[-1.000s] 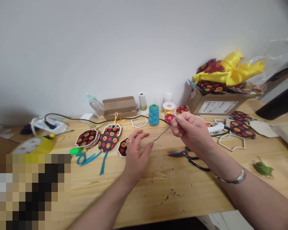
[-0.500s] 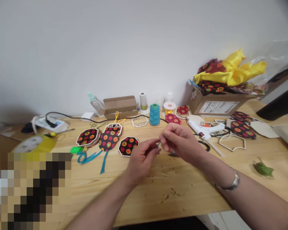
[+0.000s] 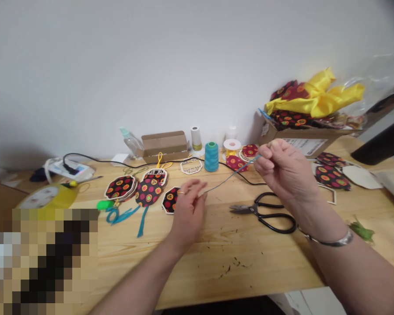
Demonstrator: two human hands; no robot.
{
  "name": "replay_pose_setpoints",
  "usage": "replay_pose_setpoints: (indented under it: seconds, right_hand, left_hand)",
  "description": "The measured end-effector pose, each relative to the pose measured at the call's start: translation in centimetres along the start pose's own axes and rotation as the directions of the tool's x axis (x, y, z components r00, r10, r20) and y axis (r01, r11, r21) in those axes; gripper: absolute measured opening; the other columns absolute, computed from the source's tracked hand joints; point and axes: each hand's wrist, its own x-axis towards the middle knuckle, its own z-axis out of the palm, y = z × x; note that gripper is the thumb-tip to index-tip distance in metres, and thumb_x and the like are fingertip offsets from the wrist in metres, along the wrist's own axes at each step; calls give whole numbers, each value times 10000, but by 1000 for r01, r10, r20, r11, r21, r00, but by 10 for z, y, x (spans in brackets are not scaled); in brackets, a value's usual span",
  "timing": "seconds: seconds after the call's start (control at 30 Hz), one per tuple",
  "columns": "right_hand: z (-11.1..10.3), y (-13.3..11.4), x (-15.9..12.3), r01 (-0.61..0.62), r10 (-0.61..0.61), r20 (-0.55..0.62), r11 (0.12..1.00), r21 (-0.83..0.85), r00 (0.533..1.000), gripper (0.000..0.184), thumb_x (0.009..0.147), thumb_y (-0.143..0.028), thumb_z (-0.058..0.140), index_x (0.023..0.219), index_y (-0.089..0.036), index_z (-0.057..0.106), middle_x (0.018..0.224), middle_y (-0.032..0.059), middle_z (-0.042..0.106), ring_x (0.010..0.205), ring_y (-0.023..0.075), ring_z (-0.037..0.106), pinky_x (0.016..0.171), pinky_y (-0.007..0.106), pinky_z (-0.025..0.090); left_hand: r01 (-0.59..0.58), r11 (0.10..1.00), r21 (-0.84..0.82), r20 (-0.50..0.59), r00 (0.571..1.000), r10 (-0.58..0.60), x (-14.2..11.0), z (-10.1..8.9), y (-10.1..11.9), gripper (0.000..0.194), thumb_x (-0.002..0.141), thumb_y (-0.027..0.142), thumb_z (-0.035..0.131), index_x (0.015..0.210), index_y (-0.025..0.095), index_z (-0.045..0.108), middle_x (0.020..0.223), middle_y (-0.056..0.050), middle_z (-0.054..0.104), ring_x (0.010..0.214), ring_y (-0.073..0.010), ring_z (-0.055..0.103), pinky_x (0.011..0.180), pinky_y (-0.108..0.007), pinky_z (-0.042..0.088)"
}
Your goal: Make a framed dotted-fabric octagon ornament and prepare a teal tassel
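A thin blue-grey thread (image 3: 231,176) runs taut between my two hands above the wooden table (image 3: 197,258). My left hand (image 3: 187,210) pinches its lower end, fingers closed, a ring on one finger. My right hand (image 3: 287,173), with a metal bracelet at the wrist, is raised and pinches the upper end. Black scissors (image 3: 265,212) lie on the table below the right hand. A teal thread spool (image 3: 211,156) stands behind the thread.
Fabric-covered ornaments (image 3: 138,188) with teal tassels (image 3: 124,216) lie to the left. At the back stand a small cardboard box (image 3: 164,146), spools and a black cable (image 3: 118,162). A carton (image 3: 298,140) with yellow and patterned fabric sits at the right. A green scrap (image 3: 361,230) lies near the right edge.
My hands met over the table half a second ago. Now the right hand has pulled up and to the right, drawing the thread taut, and uncovering the scissors.
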Motion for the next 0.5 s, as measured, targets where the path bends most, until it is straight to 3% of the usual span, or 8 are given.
replay_pose_setpoints:
  seconds: [0.1,0.13,0.2,0.23,0.3,0.37,0.43,0.5]
  right_hand:
    - [0,8,0,19,-19,0,999,-36,1000,293,705,-302,705,630,-197,442,630,-49,461,480,49,377,439,213,266]
    - [1,12,0,21,-20,9,999,-49,1000,270,719,-299,690,640,-195,454,631,-46,481,484,51,392,441,212,270]
    - [2,24,-2,14,-10,40,995,-97,999,212,760,-284,645,666,-191,479,631,-37,523,490,57,423,448,210,288]
    - [4,29,-4,7,2,60,990,-142,998,187,783,-278,616,680,-189,489,628,-32,540,494,61,440,452,210,302]
    - [7,40,-10,-6,39,117,964,-267,992,169,824,-272,557,695,-185,490,601,-28,554,496,71,470,460,212,338]
    - [12,46,-18,12,80,209,912,-409,975,170,849,-259,508,699,-181,484,567,-31,546,490,78,482,469,213,370]
    - [17,49,-28,89,103,312,834,-545,945,159,852,-220,483,700,-177,487,565,-35,533,496,78,479,482,209,386]
    - [21,49,-36,207,115,414,727,-654,903,136,841,-162,475,709,-170,507,603,-30,536,538,77,482,516,202,391]
  left_hand:
    - [6,1000,-14,-130,991,-8,-2,-3,6,349,775,268,592,1123,238,600,1140,-78,516,714,-118,493,708,-275,425]
    - [39,997,-61,-96,994,-45,-3,-4,9,278,778,287,593,1044,220,638,1027,-65,566,688,-116,491,679,-264,420]
    - [202,956,-214,119,976,-180,-5,-4,14,198,785,341,585,847,183,687,757,-37,606,576,-102,469,561,-238,384]
    - [319,902,-291,274,931,-241,-7,-4,16,233,787,371,579,790,167,693,674,-33,606,508,-88,440,494,-227,343]
    - [543,744,-390,540,789,-293,-8,-3,18,313,792,420,560,800,140,700,660,-58,641,414,-55,370,412,-215,250]
    - [686,590,-427,675,676,-298,-8,-1,19,387,808,468,518,857,127,694,756,-101,678,380,-37,354,378,-205,187]
    - [749,468,-469,697,639,-324,-7,1,18,420,816,503,488,820,129,680,773,-97,679,364,-30,358,356,-198,139]
    - [763,387,-517,678,641,-359,-5,2,14,404,805,507,508,725,136,646,693,-53,650,350,-25,354,345,-192,107]
